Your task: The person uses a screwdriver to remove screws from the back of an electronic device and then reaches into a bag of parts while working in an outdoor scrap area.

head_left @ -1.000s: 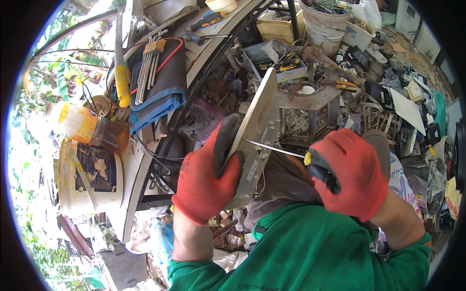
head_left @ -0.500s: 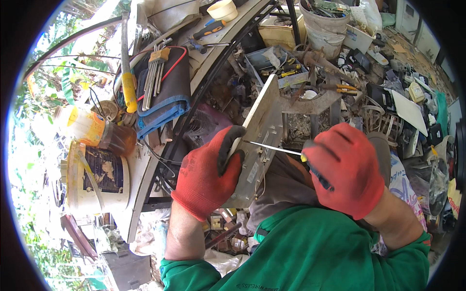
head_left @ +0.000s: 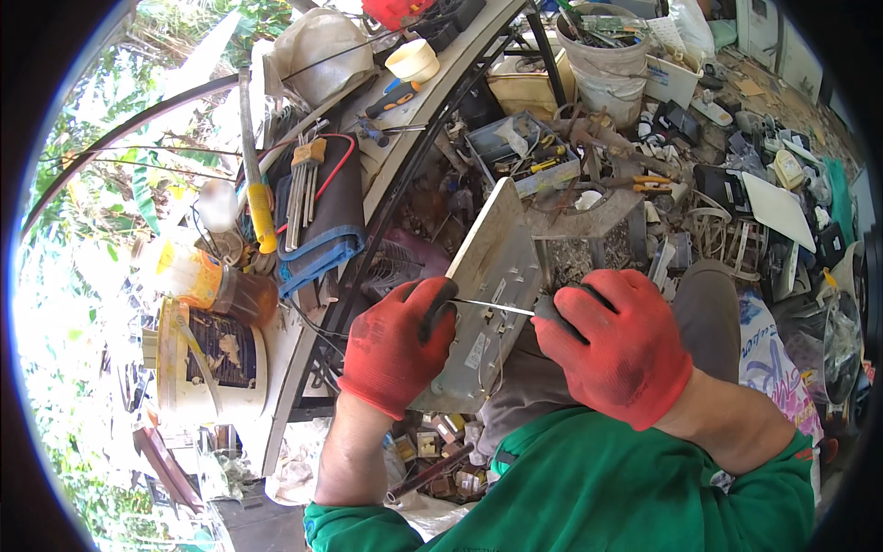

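Note:
My left hand (head_left: 395, 350), in a red glove with dark fingertips, is closed on the near left edge of a flat, pale panel (head_left: 490, 267). The panel stands tilted on its edge above my lap, its metal face with small fittings turned to the right. A thin screwdriver (head_left: 497, 306) reaches across that face, its tip at the panel's edge beside my left fingertips; whether it touches a screw is hidden. My right hand (head_left: 616, 345), gloved alike, is wrapped round the screwdriver's handle, which its fingers cover.
On the bench to the left lie a yellow-handled hammer (head_left: 260, 216), a wooden-topped brush-like tool (head_left: 306, 166), and an orange-and-black screwdriver (head_left: 393, 98). A grey toolbox (head_left: 552, 175), a white bucket (head_left: 607, 69) and heaped scrap fill the floor beyond the panel. A white tub (head_left: 248, 377) stands at left.
My right hand has moved left and a little down with the screwdriver, nearer the panel. My left fingers have closed up near the tip. The panel sits slightly lower in view.

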Available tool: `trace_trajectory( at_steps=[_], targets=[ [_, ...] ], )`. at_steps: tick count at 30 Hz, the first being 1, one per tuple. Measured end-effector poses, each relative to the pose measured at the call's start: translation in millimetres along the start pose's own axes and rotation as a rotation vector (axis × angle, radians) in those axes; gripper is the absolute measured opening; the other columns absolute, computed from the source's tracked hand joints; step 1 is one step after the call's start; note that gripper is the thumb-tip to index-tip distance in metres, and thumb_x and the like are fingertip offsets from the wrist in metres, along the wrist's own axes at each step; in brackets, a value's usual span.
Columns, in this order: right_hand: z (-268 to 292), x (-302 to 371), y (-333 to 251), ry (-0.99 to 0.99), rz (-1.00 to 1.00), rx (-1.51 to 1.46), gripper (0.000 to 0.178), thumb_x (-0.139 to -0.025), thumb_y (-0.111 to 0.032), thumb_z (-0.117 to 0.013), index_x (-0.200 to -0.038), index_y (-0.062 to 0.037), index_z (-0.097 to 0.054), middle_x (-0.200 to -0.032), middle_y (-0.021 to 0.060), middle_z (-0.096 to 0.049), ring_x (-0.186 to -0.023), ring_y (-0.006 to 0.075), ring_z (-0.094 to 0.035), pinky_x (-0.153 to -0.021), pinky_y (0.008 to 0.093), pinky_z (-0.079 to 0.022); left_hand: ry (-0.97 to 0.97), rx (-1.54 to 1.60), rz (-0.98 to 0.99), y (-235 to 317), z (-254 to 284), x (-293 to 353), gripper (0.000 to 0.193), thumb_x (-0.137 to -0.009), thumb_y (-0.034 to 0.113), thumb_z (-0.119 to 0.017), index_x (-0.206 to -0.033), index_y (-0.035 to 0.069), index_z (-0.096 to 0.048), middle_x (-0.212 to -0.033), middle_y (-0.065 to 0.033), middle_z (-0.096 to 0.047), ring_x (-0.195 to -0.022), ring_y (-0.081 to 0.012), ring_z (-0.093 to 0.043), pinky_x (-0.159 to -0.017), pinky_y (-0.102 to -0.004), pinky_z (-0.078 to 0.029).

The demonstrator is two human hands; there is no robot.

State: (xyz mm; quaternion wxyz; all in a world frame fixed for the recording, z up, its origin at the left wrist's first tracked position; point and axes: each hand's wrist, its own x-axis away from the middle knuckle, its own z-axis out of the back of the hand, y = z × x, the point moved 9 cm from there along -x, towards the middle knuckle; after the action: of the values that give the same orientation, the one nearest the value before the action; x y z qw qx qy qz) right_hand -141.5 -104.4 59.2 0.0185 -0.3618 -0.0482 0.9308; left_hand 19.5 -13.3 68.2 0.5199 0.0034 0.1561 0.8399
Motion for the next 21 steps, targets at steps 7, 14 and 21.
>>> trace_trajectory(
  at_steps=[7,14,21],
  targets=[
    [6.5,1.2,12.7,0.084,0.052,-0.046,0.028,-0.07,-0.016,-0.07,-0.097,-0.0164,-0.066,-0.089,0.0024,-0.055,-0.083,0.0229,-0.057,-0.069,0.0378,-0.049,0.03,-0.152,-0.042,1.7,-7.2,-0.5,0.02,-0.086,0.012,-0.072,-0.105,0.009,-0.067,-0.099,-0.0134,-0.071,-0.087,-0.0366,-0.07,-0.073,-0.042,-0.056],
    [-6.7,-17.9,100.2,0.22,-0.277,-0.638,0.055,-0.07,-0.011,-0.075,-0.123,-0.0077,-0.062,-0.101,0.0115,-0.066,-0.091,0.0334,-0.066,-0.078,0.0454,-0.055,0.027,-0.309,-0.073,-4.0,-11.1,-6.1,0.021,-0.089,0.015,-0.068,-0.108,0.009,-0.06,-0.097,-0.0135,-0.068,-0.081,-0.0374,-0.069,-0.067,-0.0449,-0.055],
    [-120.1,-45.7,122.2,-0.027,-0.334,-0.855,0.054,-0.084,-0.021,-0.069,-0.136,-0.0086,-0.059,-0.124,0.0211,-0.068,-0.111,0.0383,-0.066,-0.098,0.041,-0.052,-0.055,-0.444,-0.109,15.5,-17.5,-1.4,0.022,-0.091,0.023,-0.067,-0.106,0.009,-0.059,-0.097,-0.0128,-0.067,-0.08,-0.0365,-0.069,-0.065,-0.0468,-0.055]
  ],
)
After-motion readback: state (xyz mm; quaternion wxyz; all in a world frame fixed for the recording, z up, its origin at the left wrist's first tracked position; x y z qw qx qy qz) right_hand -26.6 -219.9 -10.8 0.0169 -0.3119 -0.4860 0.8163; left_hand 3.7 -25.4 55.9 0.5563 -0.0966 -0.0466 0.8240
